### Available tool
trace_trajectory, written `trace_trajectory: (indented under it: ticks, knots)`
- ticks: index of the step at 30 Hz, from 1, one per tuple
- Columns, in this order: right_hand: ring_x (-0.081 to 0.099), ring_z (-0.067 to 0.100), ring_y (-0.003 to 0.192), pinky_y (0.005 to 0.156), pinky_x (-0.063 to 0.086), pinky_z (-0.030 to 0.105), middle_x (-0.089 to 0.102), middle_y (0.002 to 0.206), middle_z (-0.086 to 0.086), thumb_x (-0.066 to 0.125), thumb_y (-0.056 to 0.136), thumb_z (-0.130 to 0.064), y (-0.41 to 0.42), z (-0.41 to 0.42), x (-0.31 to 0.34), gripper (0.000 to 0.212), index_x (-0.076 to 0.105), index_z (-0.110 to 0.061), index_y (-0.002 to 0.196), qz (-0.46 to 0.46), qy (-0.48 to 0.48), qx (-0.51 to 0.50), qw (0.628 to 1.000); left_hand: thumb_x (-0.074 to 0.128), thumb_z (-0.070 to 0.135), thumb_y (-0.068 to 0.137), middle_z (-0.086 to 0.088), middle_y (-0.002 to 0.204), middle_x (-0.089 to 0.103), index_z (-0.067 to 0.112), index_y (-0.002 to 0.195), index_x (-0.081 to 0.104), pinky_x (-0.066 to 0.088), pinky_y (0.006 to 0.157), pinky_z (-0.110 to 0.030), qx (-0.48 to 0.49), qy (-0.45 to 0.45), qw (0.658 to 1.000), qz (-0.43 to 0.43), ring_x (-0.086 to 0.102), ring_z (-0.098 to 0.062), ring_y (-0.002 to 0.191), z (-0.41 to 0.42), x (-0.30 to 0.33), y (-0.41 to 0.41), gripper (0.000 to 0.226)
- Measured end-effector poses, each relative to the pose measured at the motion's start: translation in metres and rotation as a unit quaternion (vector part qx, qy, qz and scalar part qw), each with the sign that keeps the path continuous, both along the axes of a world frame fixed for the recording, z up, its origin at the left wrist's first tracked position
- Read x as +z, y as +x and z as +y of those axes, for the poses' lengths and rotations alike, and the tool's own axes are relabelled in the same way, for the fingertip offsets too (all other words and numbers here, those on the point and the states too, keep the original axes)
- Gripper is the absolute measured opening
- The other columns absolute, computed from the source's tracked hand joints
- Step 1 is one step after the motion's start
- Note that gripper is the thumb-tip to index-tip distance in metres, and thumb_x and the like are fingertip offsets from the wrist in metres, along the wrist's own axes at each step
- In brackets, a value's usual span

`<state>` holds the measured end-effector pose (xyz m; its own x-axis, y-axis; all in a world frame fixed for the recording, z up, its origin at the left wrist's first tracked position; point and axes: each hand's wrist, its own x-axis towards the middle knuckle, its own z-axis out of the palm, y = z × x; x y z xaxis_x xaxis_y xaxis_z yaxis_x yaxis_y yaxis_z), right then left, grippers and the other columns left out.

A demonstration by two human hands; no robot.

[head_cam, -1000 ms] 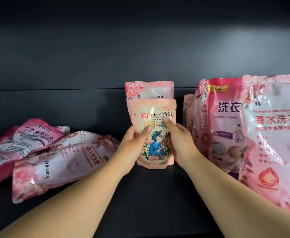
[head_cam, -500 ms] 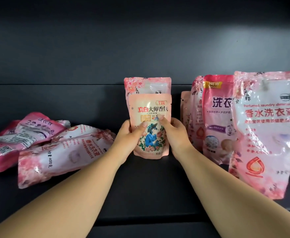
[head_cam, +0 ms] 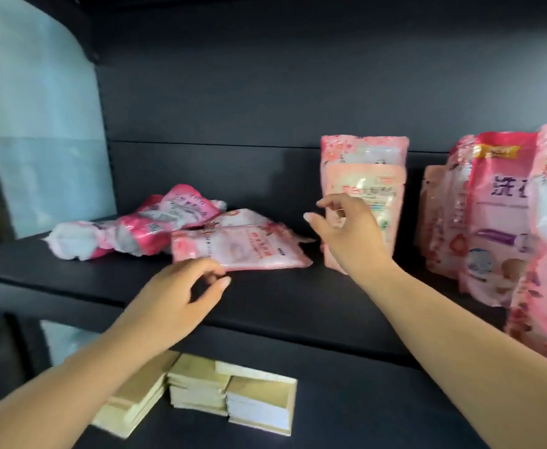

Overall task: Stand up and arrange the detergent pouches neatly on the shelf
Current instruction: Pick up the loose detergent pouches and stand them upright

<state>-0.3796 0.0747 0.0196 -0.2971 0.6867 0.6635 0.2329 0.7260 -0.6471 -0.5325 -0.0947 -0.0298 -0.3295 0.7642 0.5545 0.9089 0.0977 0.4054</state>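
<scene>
Nearest, at the shelf's (head_cam: 265,306) front edge, the left hand (head_cam: 181,299) is loosely open and empty, reaching toward the flat pouch (head_cam: 233,251). The right hand (head_cam: 349,234), also open, has just released the small pouch (head_cam: 366,202), which now stands alone mid-shelf. Glossy, soft, crinkled pink pouches (head_cam: 129,231) still lie toward the left end, so I judge they come next.

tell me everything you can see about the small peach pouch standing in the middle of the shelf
The small peach pouch is a glossy soft plastic bag with blurred print on its front. It stands upright on the dark shelf, right in front of a taller pink pouch that rises above it. The right hand, fingers spread, covers its lower left part; whether they touch is unclear. The left hand is well clear of it.
</scene>
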Motion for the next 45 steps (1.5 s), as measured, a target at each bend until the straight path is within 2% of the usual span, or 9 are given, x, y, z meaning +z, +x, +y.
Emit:
trace_trajectory:
  ticks: [7, 11, 15, 19, 23, 28, 33, 39, 45]
  knots:
    - [0.047, 0.020, 0.119, 0.093, 0.039, 0.031, 0.050, 0.132, 0.003, 0.058, 0.082, -0.054, -0.106, -0.065, -0.009, 0.063, 0.048, -0.014, 0.129, -0.263, -0.066, 0.151, 0.951, 0.023, 0.070, 0.084, -0.003, 0.104, 0.067, 0.010, 0.101, 0.068, 0.038, 0.088, -0.030, 0.118, -0.026, 0.987, 0.103, 0.059, -0.020, 0.100, -0.066, -0.032, -0.088, 0.077]
    - [0.019, 0.026, 0.141, 0.113, 0.023, 0.042, 0.022, 0.154, 0.008, 0.053, 0.079, -0.065, -0.149, -0.074, -0.019, 0.093, 0.020, -0.011, 0.147, -0.310, -0.076, 0.093, 0.943, 0.011, 0.067, 0.089, -0.001, 0.110, 0.066, 0.016, 0.105, 0.068, 0.037, 0.093, -0.035, 0.141, -0.003, 0.984, 0.108, 0.058, -0.021, 0.105, -0.062, -0.046, -0.093, 0.079]
    - [0.009, 0.025, 0.144, 0.115, 0.016, 0.042, 0.015, 0.156, 0.007, 0.046, 0.087, -0.057, -0.156, -0.073, -0.024, 0.082, 0.015, -0.011, 0.148, -0.354, -0.053, 0.062, 0.932, 0.013, 0.063, 0.091, 0.001, 0.109, 0.066, 0.018, 0.104, 0.069, 0.027, 0.094, -0.025, 0.132, 0.036, 0.984, 0.116, 0.051, -0.012, 0.104, -0.061, -0.049, -0.096, 0.073]
    - [0.055, 0.018, 0.101, 0.084, 0.044, 0.026, 0.062, 0.104, 0.003, 0.043, 0.089, -0.033, -0.136, -0.080, -0.019, 0.032, 0.054, -0.012, 0.110, -0.322, -0.085, 0.128, 0.934, 0.015, 0.062, 0.092, 0.000, 0.107, 0.067, 0.017, 0.102, 0.069, 0.026, 0.092, -0.025, 0.127, 0.044, 0.984, 0.117, 0.056, -0.017, 0.101, -0.059, -0.052, -0.099, 0.071]
    - [0.054, 0.010, 0.087, 0.071, 0.040, 0.014, 0.060, 0.087, -0.009, 0.052, 0.088, -0.022, -0.092, -0.089, -0.012, 0.008, 0.059, -0.022, 0.091, -0.329, -0.057, 0.211, 0.919, 0.016, 0.068, 0.085, 0.001, 0.111, 0.065, 0.017, 0.106, 0.068, 0.024, 0.094, -0.023, 0.115, 0.073, 0.989, 0.065, 0.056, -0.023, 0.107, -0.057, -0.047, -0.094, 0.075]
    - [0.048, -0.012, 0.097, 0.086, 0.031, -0.003, 0.051, 0.104, -0.027, 0.061, 0.087, -0.019, -0.037, -0.094, -0.019, 0.029, 0.058, -0.027, 0.115, -0.208, -0.072, 0.251, 0.943, 0.022, 0.065, 0.070, 0.018, 0.111, 0.051, 0.023, 0.126, 0.054, 0.032, 0.104, -0.032, 0.014, 0.115, 0.990, -0.083, 0.047, -0.007, 0.114, -0.044, -0.024, -0.055, 0.077]
    - [0.045, -0.016, 0.108, 0.096, 0.032, 0.003, 0.052, 0.109, -0.032, 0.053, 0.090, -0.031, -0.008, -0.098, -0.035, 0.035, 0.057, -0.027, 0.124, -0.179, -0.052, 0.213, 0.959, 0.037, 0.064, 0.077, 0.025, 0.125, 0.038, 0.023, 0.131, 0.049, 0.020, 0.098, -0.005, -0.132, 0.093, 0.987, 0.006, 0.028, 0.017, 0.117, -0.025, -0.016, -0.034, 0.069]
    - [0.037, -0.031, 0.107, 0.090, 0.028, -0.004, 0.047, 0.112, -0.039, 0.045, 0.077, -0.051, 0.032, -0.108, -0.049, 0.033, 0.048, -0.050, 0.110, -0.157, -0.036, 0.229, 0.960, 0.038, 0.055, 0.090, 0.011, 0.121, 0.055, 0.014, 0.120, 0.055, 0.026, 0.101, -0.005, -0.233, 0.147, 0.955, 0.109, 0.047, -0.003, 0.114, -0.030, -0.031, -0.020, 0.054]
    - [0.034, -0.007, 0.132, 0.113, 0.018, 0.017, 0.045, 0.130, -0.036, 0.044, 0.087, -0.057, 0.042, -0.135, -0.104, 0.053, 0.046, -0.028, 0.132, -0.031, 0.053, 0.178, 0.982, 0.041, 0.060, 0.087, -0.001, 0.139, 0.039, 0.031, 0.121, 0.053, 0.037, 0.101, -0.026, -0.227, 0.209, 0.942, -0.134, 0.045, -0.018, 0.124, -0.046, -0.080, 0.028, 0.047]
